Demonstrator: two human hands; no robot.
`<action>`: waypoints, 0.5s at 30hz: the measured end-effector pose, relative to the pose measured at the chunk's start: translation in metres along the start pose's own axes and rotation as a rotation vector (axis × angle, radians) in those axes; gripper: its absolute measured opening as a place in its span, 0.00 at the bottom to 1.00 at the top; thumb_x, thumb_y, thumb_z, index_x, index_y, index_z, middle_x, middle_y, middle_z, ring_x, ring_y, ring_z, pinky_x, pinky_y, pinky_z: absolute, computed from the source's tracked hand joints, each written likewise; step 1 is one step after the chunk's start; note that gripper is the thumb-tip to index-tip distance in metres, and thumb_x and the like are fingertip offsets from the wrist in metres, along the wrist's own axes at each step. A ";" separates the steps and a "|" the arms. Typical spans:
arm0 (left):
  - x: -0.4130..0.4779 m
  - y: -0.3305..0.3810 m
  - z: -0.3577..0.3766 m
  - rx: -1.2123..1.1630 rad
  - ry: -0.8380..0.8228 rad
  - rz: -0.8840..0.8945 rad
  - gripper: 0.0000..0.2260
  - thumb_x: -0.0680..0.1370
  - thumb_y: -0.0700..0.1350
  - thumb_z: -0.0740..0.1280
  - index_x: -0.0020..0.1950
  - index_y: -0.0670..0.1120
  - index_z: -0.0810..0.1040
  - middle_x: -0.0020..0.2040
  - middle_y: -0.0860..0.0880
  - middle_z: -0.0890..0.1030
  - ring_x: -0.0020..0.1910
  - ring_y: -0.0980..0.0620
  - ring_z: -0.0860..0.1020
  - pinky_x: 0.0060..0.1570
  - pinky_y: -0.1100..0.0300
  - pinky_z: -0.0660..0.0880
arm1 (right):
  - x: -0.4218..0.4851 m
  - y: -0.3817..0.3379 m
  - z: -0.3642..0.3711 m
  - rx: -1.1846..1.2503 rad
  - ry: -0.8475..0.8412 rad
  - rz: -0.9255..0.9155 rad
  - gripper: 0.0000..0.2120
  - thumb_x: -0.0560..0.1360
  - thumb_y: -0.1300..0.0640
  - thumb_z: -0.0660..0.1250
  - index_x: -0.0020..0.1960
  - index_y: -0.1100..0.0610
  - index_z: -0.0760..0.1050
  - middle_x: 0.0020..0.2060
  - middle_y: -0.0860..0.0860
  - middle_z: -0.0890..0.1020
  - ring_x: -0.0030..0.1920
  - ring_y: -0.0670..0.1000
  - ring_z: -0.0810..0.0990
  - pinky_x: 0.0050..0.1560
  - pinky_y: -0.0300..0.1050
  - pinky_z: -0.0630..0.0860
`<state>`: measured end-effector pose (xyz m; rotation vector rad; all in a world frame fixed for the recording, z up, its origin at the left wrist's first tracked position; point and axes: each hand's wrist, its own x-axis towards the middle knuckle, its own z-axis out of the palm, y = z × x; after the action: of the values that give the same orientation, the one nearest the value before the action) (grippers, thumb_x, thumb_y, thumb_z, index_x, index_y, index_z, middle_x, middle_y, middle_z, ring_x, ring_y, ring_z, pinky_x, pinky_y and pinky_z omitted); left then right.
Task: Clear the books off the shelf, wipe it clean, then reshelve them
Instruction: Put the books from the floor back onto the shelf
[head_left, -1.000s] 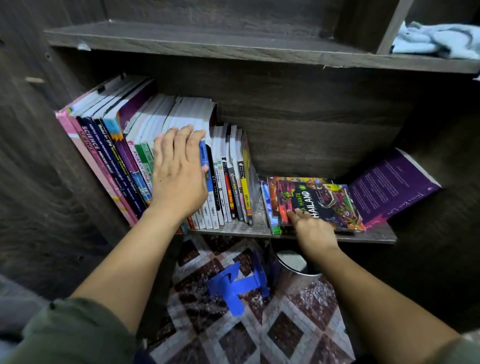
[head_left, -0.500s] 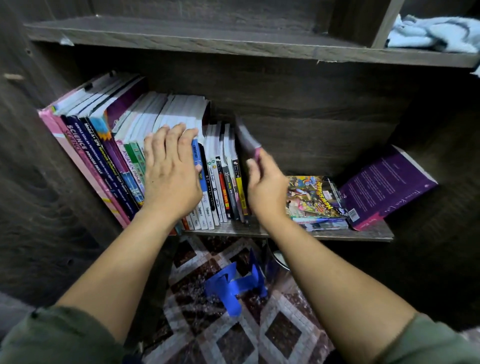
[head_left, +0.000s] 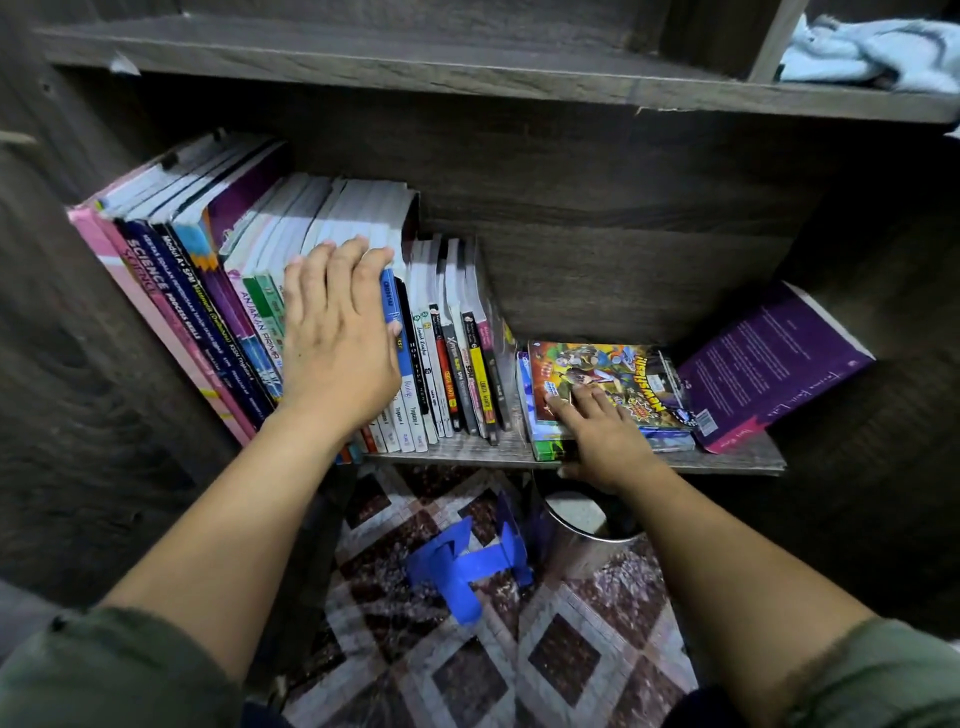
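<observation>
A person in green sleeves (head_left: 119, 670) works at a dark wooden bookcase, both bare arms reaching to the lower shelf (head_left: 737, 461). The left hand (head_left: 340, 345) lies flat and released, fingers straight and together, pressing against the spines of the row of upright books (head_left: 452, 364) that fills the shelf's left half, from the left wall to about mid-shelf. The tall workbooks at the left end, one with "SCIENCE" on its spine, lean toward the left wall, and slimmer paperbacks stand at the row's right end. Just right of the row, near the shelf's front edge, a small stack of flat books (head_left: 670, 441) is topped by a bright comic book (head_left: 608, 376). The right hand (head_left: 605, 439) rests on that cover with its fingers spread and fairly straight, unclenched, its thumb down by the shelf's front edge; no closed grasp shows. Between the row and the stack a narrow strip of bare shelf is visible. At the shelf's right end a purple book (head_left: 769, 364) is propped at a slant, back cover up, its lower corner at the front edge beside the stack. On the upper shelf (head_left: 467, 67), at the far right past a divider, lies a crumpled pale blue cloth (head_left: 872, 52). Below the shelf, on the patterned tile floor (head_left: 571, 654), sit a blue plastic object (head_left: 467, 566) and a round metal bin (head_left: 587, 525), close together.
</observation>
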<state>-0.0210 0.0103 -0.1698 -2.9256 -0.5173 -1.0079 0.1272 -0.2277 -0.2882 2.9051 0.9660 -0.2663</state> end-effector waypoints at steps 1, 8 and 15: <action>0.000 0.000 0.000 0.001 0.001 -0.001 0.29 0.75 0.42 0.65 0.74 0.43 0.59 0.74 0.42 0.60 0.75 0.41 0.53 0.76 0.46 0.41 | 0.001 0.003 0.001 0.004 0.009 -0.010 0.48 0.71 0.43 0.73 0.79 0.44 0.44 0.79 0.53 0.48 0.78 0.57 0.47 0.75 0.57 0.52; 0.000 0.000 0.000 -0.004 0.004 0.004 0.29 0.75 0.42 0.66 0.74 0.42 0.60 0.74 0.41 0.61 0.75 0.41 0.54 0.76 0.46 0.42 | -0.005 0.005 -0.010 0.027 0.034 -0.015 0.37 0.73 0.44 0.70 0.77 0.46 0.57 0.77 0.52 0.58 0.76 0.55 0.58 0.70 0.49 0.64; 0.000 0.000 -0.001 0.013 0.009 0.003 0.29 0.75 0.43 0.66 0.74 0.42 0.59 0.74 0.41 0.61 0.75 0.41 0.54 0.76 0.46 0.42 | -0.018 -0.009 -0.032 -0.071 0.223 0.059 0.13 0.80 0.59 0.57 0.65 0.53 0.66 0.53 0.57 0.81 0.51 0.60 0.81 0.42 0.47 0.70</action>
<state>-0.0211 0.0107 -0.1690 -2.9084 -0.5177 -1.0133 0.1124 -0.2271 -0.2534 2.9372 0.8936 0.0956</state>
